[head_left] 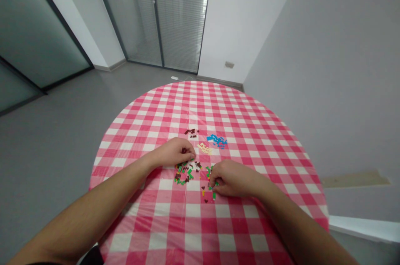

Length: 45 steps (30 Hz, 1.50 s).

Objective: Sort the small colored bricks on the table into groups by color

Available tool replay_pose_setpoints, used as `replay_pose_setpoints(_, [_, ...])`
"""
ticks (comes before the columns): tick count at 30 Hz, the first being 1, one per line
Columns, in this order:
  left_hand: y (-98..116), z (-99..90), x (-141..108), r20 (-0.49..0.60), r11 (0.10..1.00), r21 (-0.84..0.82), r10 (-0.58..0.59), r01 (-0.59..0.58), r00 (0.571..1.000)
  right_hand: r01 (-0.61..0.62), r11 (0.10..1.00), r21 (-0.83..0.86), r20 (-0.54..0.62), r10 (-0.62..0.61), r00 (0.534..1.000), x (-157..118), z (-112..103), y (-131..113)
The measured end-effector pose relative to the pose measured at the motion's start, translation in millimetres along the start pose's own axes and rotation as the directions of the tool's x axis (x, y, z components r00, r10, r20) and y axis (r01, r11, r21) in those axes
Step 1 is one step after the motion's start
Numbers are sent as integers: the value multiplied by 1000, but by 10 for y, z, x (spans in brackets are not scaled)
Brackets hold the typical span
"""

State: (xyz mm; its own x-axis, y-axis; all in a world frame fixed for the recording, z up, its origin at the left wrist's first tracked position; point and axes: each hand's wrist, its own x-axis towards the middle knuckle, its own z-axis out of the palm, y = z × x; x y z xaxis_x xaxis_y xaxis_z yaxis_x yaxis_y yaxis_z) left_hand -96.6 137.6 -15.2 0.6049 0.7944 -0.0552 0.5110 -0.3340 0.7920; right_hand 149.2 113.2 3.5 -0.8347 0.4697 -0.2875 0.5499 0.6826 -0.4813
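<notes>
My left hand (177,151) rests on the table with fingers curled and tips pressed together. It is just above a mixed cluster of small green and brown toy bricks (181,181). My right hand (231,178) is also bent into a pinch, over green pieces (208,170) that it partly covers. Whatever lies between the fingertips of either hand is too small or hidden to make out. A few yellow bits (203,193) and dark heart-shaped pieces (206,201) lie left of my right fingertips.
Beyond the hands are loose piles of blue bricks (218,141), cream bricks (204,148) and dark brown bricks (191,133). All lie on a round table with a pink-and-white checked cloth (193,102). A wall (343,90) stands close on the right, glass partitions (175,15) behind.
</notes>
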Motion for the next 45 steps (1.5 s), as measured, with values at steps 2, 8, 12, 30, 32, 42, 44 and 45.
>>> replay_pose_setpoints(2, [12,-6,-2,5,1000,5,2,-2,1000,3,1000,-11,-11,-3,1000,0,0,-15])
replay_pose_setpoints(8, [16,-8,-4,0,1000,11,1,-1,1000,38,998,55,-64,-34,997,3,-45,-58])
replay_pose_setpoints(12, [-8,5,-1,-7,1000,16,2,-1,1000,28,963,268,-137,9,991,-13,-97,-22])
replay_pose_setpoints(30, [-19,-3,-1,-8,1000,-6,-4,4,1000,147,574,806,-461,452,763,33,-112,250])
replay_pose_setpoints(32, [-17,-4,-1,-4,1000,-5,-3,3,1000,158,592,790,-495,465,733,35,-112,253])
replay_pose_setpoints(42, [-14,0,-4,1,1000,4,-8,8,1000,230,575,785,-539,450,712,45,-81,267])
replay_pose_setpoints(44, [-13,-2,-4,1,1000,8,-9,9,1000,230,589,775,-547,443,710,44,-79,276])
replay_pose_setpoints(45, [-11,-3,-4,1,1000,9,-10,10,1000,218,597,772,-544,444,712,43,-79,281])
